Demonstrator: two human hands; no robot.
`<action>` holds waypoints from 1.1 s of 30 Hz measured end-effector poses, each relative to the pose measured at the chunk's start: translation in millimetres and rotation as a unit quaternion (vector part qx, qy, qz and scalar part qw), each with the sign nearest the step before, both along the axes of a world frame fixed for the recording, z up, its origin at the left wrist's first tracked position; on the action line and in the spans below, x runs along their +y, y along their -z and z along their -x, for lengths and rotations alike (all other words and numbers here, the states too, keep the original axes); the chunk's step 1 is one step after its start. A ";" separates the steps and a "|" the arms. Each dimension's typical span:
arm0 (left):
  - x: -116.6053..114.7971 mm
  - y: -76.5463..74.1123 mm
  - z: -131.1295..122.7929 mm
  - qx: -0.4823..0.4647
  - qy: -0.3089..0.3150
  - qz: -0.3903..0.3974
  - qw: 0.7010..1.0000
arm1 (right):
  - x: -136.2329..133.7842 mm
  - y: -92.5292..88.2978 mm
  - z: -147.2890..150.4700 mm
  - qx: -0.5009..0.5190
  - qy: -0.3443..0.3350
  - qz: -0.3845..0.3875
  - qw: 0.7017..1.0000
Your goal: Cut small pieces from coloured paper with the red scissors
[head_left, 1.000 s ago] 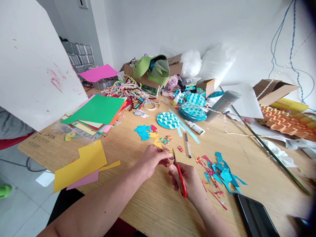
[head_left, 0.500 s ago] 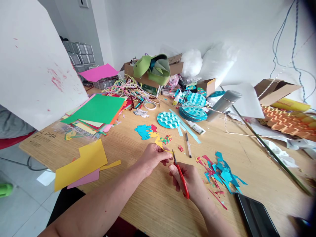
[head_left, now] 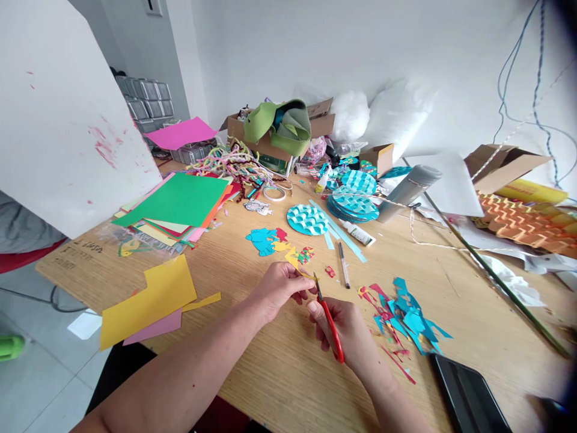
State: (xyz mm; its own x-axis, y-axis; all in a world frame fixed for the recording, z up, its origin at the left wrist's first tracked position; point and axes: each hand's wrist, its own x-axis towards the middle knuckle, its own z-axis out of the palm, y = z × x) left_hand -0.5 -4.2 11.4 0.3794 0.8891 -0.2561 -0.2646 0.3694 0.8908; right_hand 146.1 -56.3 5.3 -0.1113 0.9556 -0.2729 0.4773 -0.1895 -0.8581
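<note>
Between the fingertips of my left hand [head_left: 283,288] is a narrow piece of yellow paper [head_left: 292,258], partly hidden by the fingers. My right hand [head_left: 342,328] is wrapped round red-handled scissors [head_left: 332,329], whose blades point away from me and meet the yellow paper's right end. Just beyond my hands lie blue paper cutouts [head_left: 262,240], a red cutout [head_left: 282,234] and a heap of tiny coloured paper bits [head_left: 306,255]. A pen [head_left: 344,266] and a small red scrap [head_left: 330,272] rest to the right of them.
Blue and red paper scraps [head_left: 412,316] and a black phone [head_left: 469,394] lie at right. Yellow sheets [head_left: 148,300] and a coloured paper stack [head_left: 175,201] occupy the left. Farther back are a turquoise wavy disc [head_left: 308,219], a glue bottle [head_left: 358,233] and a grey cylinder [head_left: 408,191].
Both hands stay almost where they were. The scissors' handles look slightly closer together, and the blades remain at the yellow paper.
</note>
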 end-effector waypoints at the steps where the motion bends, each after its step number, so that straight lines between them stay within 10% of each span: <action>1: 0.1 0.4 0.1 0.003 0.002 -0.003 1.000 | 0.0 0.1 0.1 -0.001 -0.001 0.000 1.000; 33: 1.5 -2.1 0.7 -0.017 0.007 0.039 0.999 | 0.8 0.5 -1.7 0.005 -0.011 0.038 0.999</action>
